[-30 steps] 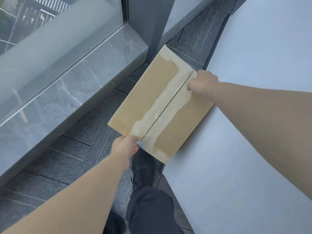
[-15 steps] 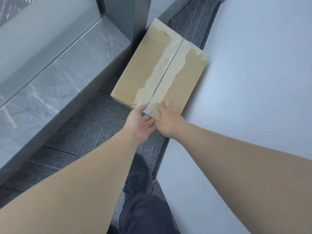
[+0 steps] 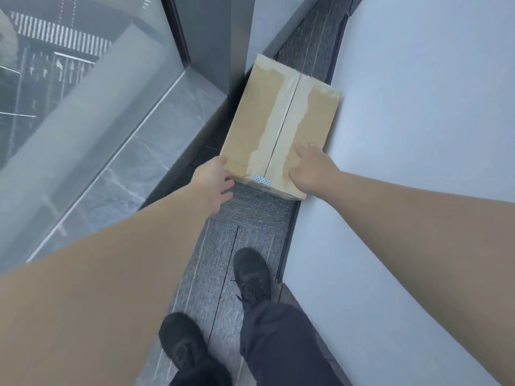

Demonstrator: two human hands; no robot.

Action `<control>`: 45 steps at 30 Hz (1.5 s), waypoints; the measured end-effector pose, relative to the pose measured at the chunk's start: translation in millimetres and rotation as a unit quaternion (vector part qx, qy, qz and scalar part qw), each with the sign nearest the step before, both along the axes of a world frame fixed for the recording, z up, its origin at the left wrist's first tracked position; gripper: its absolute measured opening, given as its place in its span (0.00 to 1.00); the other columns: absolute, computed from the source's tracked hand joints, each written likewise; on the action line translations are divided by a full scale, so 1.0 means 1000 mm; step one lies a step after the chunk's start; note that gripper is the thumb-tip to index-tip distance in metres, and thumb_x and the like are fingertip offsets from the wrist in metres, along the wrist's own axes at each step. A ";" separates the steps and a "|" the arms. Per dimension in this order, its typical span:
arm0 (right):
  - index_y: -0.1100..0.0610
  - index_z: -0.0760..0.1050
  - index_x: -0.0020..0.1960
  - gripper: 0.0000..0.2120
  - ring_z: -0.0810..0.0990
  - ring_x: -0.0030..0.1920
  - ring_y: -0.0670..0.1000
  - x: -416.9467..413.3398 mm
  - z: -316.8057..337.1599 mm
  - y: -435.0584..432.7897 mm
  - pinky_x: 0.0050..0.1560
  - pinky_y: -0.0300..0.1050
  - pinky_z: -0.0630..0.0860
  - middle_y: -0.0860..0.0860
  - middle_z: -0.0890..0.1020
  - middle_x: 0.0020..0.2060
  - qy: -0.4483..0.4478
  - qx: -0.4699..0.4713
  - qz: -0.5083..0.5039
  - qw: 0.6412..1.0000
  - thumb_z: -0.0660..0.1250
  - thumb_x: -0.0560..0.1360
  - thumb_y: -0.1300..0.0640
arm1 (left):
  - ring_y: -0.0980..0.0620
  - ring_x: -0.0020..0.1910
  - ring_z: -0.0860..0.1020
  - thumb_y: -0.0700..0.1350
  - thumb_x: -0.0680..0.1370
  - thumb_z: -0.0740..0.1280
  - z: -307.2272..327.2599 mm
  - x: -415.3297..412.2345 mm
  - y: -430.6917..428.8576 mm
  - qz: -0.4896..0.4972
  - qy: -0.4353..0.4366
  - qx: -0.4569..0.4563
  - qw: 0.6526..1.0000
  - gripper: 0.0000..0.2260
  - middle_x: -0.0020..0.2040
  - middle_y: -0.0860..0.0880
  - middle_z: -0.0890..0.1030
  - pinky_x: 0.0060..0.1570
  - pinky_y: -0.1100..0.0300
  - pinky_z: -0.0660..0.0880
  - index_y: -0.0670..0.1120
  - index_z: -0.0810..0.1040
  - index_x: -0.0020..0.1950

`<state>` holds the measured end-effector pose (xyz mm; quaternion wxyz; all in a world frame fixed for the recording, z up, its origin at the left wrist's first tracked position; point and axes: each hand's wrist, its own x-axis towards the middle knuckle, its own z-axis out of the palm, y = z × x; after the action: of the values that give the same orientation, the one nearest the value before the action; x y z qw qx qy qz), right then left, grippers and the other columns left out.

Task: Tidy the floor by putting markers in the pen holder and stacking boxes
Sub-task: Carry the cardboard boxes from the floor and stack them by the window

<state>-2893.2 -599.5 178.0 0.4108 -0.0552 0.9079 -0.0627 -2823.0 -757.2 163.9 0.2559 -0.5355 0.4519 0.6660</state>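
A brown cardboard box (image 3: 267, 118), with torn tape marks along its centre seam, lies flat on the dark carpet between the window ledge and the white wall. My left hand (image 3: 213, 181) is at the box's near left corner, fingers spread, thumb touching the edge. My right hand (image 3: 309, 169) lies flat and open on the box's top near its right front corner. No markers or pen holder are in view.
A grey marble window ledge (image 3: 133, 168) with glass above runs along the left. A white wall (image 3: 418, 162) borders the right. A grey pillar (image 3: 211, 37) stands behind the box. My two black shoes (image 3: 252, 274) stand on the narrow carpet strip (image 3: 250, 218).
The box went from held and tilted in the air to lying flat on the floor. Both hands let go of its ends; they now rest open at its near edge.
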 end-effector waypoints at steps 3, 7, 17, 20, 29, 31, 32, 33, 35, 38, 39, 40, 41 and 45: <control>0.54 0.53 0.77 0.30 0.62 0.71 0.60 0.020 0.047 -0.009 0.64 0.50 0.69 0.56 0.55 0.75 0.007 -0.018 -0.034 0.999 0.55 0.77 0.63 | 0.43 0.72 0.66 0.45 0.82 0.55 0.049 0.008 -0.011 -0.135 0.029 -0.136 0.981 0.20 0.74 0.43 0.67 0.70 0.51 0.64 0.41 0.65 0.73; 0.54 0.53 0.77 0.30 0.63 0.71 0.61 0.062 0.141 -0.009 0.62 0.52 0.72 0.56 0.55 0.75 0.027 -0.040 -0.100 0.994 0.55 0.76 0.62 | 0.47 0.71 0.67 0.48 0.81 0.55 0.139 0.036 -0.019 -0.314 0.076 -0.256 0.911 0.23 0.76 0.50 0.65 0.62 0.62 0.63 0.49 0.60 0.77; 0.53 0.55 0.77 0.28 0.64 0.71 0.52 0.267 0.441 0.029 0.63 0.44 0.64 0.51 0.60 0.74 0.160 -0.152 -0.346 0.912 0.56 0.78 0.60 | 0.42 0.67 0.70 0.48 0.82 0.53 0.420 0.131 0.022 -0.598 0.207 -0.330 0.701 0.22 0.72 0.45 0.69 0.52 0.56 0.66 0.50 0.58 0.77; 0.53 0.58 0.76 0.27 0.66 0.71 0.53 0.342 0.487 0.060 0.70 0.45 0.63 0.52 0.64 0.74 0.176 -0.157 -0.423 0.875 0.58 0.78 0.61 | 0.41 0.70 0.68 0.47 0.81 0.56 0.472 0.170 0.064 -0.689 0.215 -0.305 0.621 0.23 0.73 0.42 0.68 0.63 0.54 0.67 0.44 0.60 0.76; 0.53 0.64 0.74 0.23 0.77 0.54 0.54 0.621 0.542 0.208 0.44 0.40 0.71 0.53 0.70 0.70 0.253 -0.057 -0.712 0.652 0.59 0.78 0.60 | 0.44 0.74 0.62 0.58 0.80 0.54 0.539 0.338 0.270 -0.918 0.257 -0.226 0.202 0.28 0.76 0.42 0.63 0.72 0.51 0.59 0.41 0.64 0.75; 0.54 0.65 0.73 0.24 0.78 0.58 0.56 0.710 0.548 0.221 0.48 0.40 0.70 0.54 0.72 0.69 0.256 -0.029 -0.760 0.596 0.60 0.78 0.60 | 0.44 0.75 0.60 0.56 0.81 0.54 0.556 0.400 0.315 -0.919 0.298 -0.211 0.147 0.28 0.77 0.42 0.60 0.71 0.55 0.58 0.40 0.60 0.76; 0.54 0.66 0.73 0.24 0.77 0.60 0.56 0.757 0.550 0.223 0.50 0.41 0.71 0.55 0.72 0.68 0.254 -0.012 -0.780 0.572 0.60 0.77 0.60 | 0.44 0.75 0.61 0.55 0.81 0.55 0.566 0.437 0.335 -0.916 0.321 -0.196 0.138 0.28 0.77 0.41 0.60 0.70 0.56 0.59 0.39 0.60 0.76; 0.55 0.67 0.72 0.23 0.77 0.61 0.57 0.805 0.551 0.223 0.54 0.43 0.72 0.55 0.73 0.68 0.253 0.008 -0.802 0.541 0.61 0.77 0.60 | 0.43 0.74 0.63 0.54 0.81 0.56 0.572 0.475 0.354 -0.915 0.335 -0.179 0.135 0.27 0.76 0.41 0.62 0.69 0.57 0.61 0.39 0.61 0.75; 0.58 0.67 0.72 0.22 0.76 0.63 0.57 0.900 0.558 0.214 0.60 0.47 0.72 0.58 0.74 0.66 0.243 0.030 -0.852 0.463 0.61 0.78 0.61 | 0.42 0.71 0.67 0.51 0.81 0.57 0.582 0.558 0.385 -0.913 0.366 -0.153 0.097 0.25 0.74 0.41 0.66 0.68 0.55 0.64 0.39 0.64 0.74; 0.59 0.67 0.71 0.21 0.78 0.55 0.56 1.031 0.569 0.186 0.54 0.47 0.74 0.61 0.78 0.56 0.203 0.069 -0.903 0.373 0.61 0.78 0.61 | 0.42 0.67 0.71 0.50 0.80 0.56 0.587 0.688 0.415 -0.905 0.408 -0.114 -0.028 0.21 0.70 0.42 0.72 0.63 0.56 0.67 0.40 0.70 0.69; 0.57 0.66 0.72 0.22 0.79 0.55 0.57 1.071 0.571 0.174 0.52 0.47 0.76 0.60 0.78 0.58 0.200 0.080 -0.917 0.336 0.62 0.78 0.60 | 0.42 0.66 0.72 0.49 0.80 0.56 0.588 0.732 0.419 -0.903 0.414 -0.096 -0.063 0.20 0.69 0.43 0.73 0.62 0.57 0.67 0.42 0.70 0.69; 0.56 0.66 0.72 0.23 0.79 0.56 0.57 1.107 0.572 0.162 0.52 0.47 0.76 0.59 0.77 0.61 0.201 0.090 -0.928 0.301 0.62 0.78 0.60 | 0.42 0.66 0.72 0.49 0.80 0.56 0.591 0.775 0.422 -0.898 0.421 -0.081 -0.099 0.20 0.70 0.43 0.72 0.61 0.58 0.68 0.43 0.69 0.70; 0.56 0.65 0.73 0.23 0.79 0.58 0.58 1.140 0.573 0.150 0.52 0.46 0.76 0.58 0.77 0.63 0.203 0.099 -0.935 0.275 0.62 0.78 0.59 | 0.42 0.67 0.71 0.48 0.81 0.56 0.591 0.815 0.425 -0.892 0.427 -0.069 -0.129 0.20 0.71 0.43 0.71 0.62 0.58 0.67 0.43 0.68 0.71; 0.56 0.63 0.75 0.25 0.76 0.63 0.57 1.246 0.565 0.112 0.53 0.43 0.73 0.58 0.71 0.70 0.193 0.117 -0.957 0.184 0.61 0.78 0.59 | 0.50 0.64 0.73 0.50 0.82 0.55 0.596 0.956 0.423 -0.877 0.429 -0.023 -0.216 0.25 0.77 0.43 0.61 0.59 0.59 0.66 0.45 0.56 0.78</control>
<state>-1647.4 -487.9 743.1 -0.1533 0.8942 0.3067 -0.2877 -1866.9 -334.1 760.2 -0.3227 -0.7915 -0.4970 0.1493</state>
